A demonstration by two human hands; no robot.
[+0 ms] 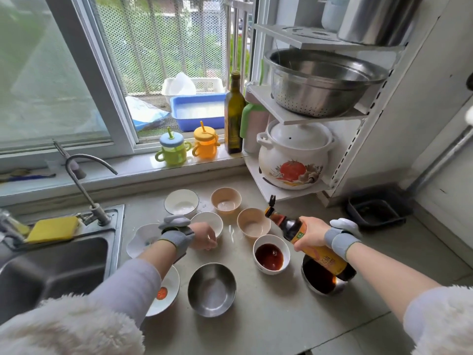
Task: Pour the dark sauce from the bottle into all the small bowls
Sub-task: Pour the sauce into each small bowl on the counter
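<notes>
orange-labelled bottle (304,242), dark sauce in white bowl (271,254), yellow sponge (53,228).

Counter front (268,326) open; bowls (212,289) crowd centre; rack (294,192) blocks right rear.

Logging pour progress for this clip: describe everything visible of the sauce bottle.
The dark glass sauce bottle with the orange-yellow label is held in the right hand, tilted, neck pointing up-left over the beige bowl. Its black flip cap hangs open. Its base hovers above the sauce-filled steel bowl. No stream is visible.
</notes>
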